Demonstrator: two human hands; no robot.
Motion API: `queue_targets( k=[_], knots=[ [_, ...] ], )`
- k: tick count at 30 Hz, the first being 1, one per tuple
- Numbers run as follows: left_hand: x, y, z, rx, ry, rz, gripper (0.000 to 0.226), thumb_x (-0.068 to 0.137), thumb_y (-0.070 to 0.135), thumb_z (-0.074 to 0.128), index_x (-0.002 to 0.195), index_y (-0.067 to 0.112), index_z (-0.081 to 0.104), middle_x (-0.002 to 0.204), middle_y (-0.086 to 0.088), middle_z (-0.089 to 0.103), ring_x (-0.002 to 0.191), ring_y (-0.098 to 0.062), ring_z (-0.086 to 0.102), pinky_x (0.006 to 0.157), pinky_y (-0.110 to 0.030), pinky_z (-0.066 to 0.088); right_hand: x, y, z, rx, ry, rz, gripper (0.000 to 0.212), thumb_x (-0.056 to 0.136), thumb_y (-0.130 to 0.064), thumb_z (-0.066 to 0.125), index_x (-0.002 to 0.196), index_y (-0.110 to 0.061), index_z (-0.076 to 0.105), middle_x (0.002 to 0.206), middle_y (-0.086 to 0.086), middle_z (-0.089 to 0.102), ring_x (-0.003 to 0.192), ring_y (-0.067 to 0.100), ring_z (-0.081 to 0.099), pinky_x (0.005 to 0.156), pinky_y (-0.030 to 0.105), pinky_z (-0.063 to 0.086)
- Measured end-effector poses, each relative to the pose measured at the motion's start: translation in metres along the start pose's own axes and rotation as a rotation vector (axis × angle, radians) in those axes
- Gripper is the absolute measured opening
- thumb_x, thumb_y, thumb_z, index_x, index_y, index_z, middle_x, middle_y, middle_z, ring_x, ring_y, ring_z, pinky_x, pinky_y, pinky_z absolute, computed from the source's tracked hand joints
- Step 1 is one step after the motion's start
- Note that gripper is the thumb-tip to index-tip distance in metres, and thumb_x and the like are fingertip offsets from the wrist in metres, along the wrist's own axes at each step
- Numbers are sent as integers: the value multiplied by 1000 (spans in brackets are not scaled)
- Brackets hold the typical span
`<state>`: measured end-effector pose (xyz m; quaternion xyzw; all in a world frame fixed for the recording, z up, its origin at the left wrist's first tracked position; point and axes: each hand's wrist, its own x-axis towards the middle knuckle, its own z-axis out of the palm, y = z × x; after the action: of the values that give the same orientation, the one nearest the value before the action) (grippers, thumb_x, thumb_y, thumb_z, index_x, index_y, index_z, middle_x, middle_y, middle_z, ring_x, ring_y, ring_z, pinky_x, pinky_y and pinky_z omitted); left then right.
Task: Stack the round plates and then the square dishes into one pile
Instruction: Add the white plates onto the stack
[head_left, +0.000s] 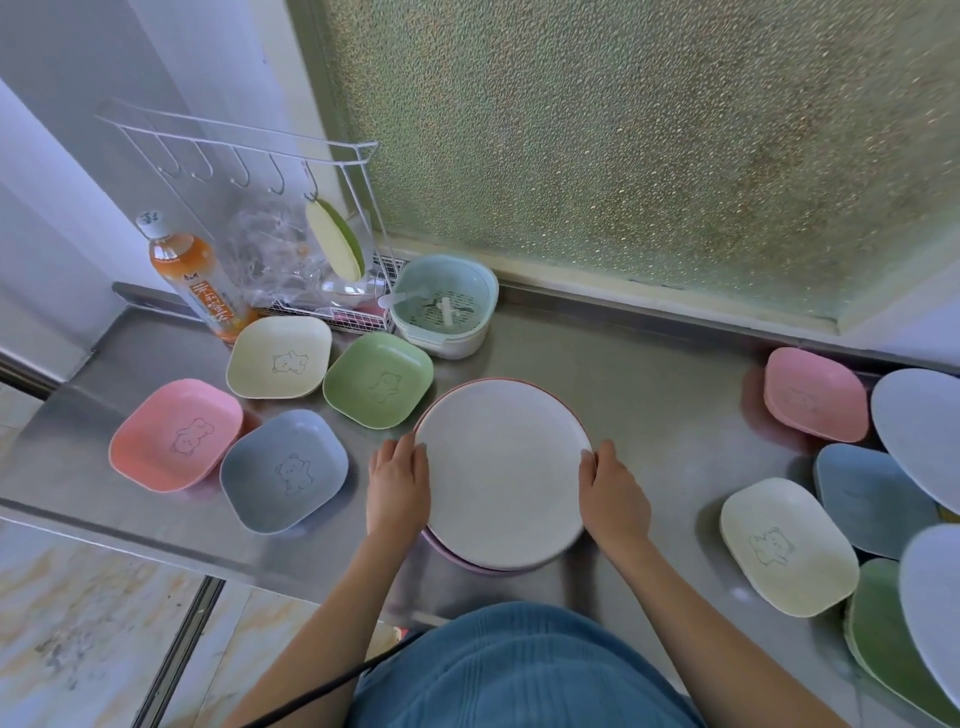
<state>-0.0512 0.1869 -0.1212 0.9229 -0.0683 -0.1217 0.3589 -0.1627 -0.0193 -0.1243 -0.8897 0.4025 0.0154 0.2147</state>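
Fingers of my left hand (397, 486) and right hand (613, 493) are gripping the white plate's (501, 467) opposite rims, centring it squarely on the pink plate (467, 558) beneath.

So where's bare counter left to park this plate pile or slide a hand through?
The widest bare steel lies between the white round plate held by left hand and right hand, and the pink square dish at right; also behind it, by the strainer basket. The left cluster round the blue square dish is crowded.
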Motion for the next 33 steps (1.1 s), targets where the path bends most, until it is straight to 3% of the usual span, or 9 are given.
queue_targets(
  k=[6,15,20,27,30,33],
  knots=[
    [5,7,5,84,-19,12,28,98,25,30,103,9,53,108,-7,57,104,-28,49,71,-35,40,1,7,-4,7,-7,-25,25,99,-34,23,94,-16,40,82,5,60,71,26,56,62,36,48],
    [-1,61,51,103,-192,138,28,98,20,30,106,3,51,111,-13,54,109,-32,47,70,-34,34,8,70,-34,-82,61,104,30,100,-32,24,106,-9,41,94,14,62,85,34,60,62,35,36],
    [-12,93,83,96,-280,199,29,98,19,30,106,1,50,112,-17,53,108,-35,48,72,-35,34,11,111,-53,-152,107,166,28,100,-32,25,105,-9,42,90,13,63,79,34,61,60,37,42],
    [-25,100,100,72,-213,160,30,98,22,29,112,6,51,113,-13,55,105,-34,50,75,-35,38,15,131,-67,11,155,161,20,97,-29,38,103,-11,43,98,12,58,87,35,58,64,40,43],
    [-21,97,100,15,-165,117,28,95,27,36,112,15,54,110,-10,61,99,-32,55,78,-37,44,24,148,-83,71,285,152,16,94,-26,44,103,-12,46,98,12,58,88,34,55,67,41,46],
    [-17,101,100,-30,-128,68,26,93,29,42,108,17,59,104,-10,65,93,-30,59,76,-36,46,42,180,-103,-54,407,133,19,92,-21,50,106,-9,51,102,15,60,92,33,55,71,42,46]
  ],
)
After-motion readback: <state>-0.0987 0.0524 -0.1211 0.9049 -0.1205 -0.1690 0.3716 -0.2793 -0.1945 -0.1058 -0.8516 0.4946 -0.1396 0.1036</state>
